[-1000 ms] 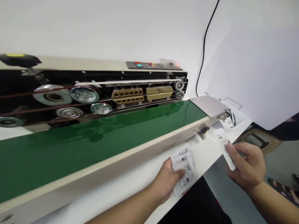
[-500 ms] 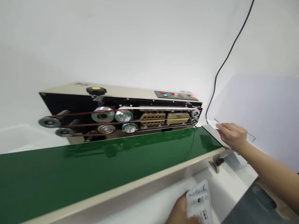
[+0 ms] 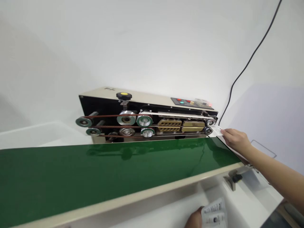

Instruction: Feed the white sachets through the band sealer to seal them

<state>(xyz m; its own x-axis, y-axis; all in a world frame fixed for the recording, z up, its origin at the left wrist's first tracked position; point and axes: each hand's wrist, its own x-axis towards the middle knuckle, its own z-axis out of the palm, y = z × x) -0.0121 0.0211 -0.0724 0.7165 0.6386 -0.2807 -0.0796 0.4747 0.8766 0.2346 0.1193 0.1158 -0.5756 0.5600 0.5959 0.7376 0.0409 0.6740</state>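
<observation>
Roller machine at right hand's ten o'clock, green belt at eight. Right fingertips pinch white packet, ten o'clock, by end rollers. Left hand, partly out of frame, grips printed packets, three o'clock.

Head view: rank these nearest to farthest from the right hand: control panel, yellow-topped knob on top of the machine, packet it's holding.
1. Packet: held by the right hand, at its left side.
2. Control panel: on the machine, toward its right end.
3. Yellow-topped knob: atop the machine, farther left.
</observation>
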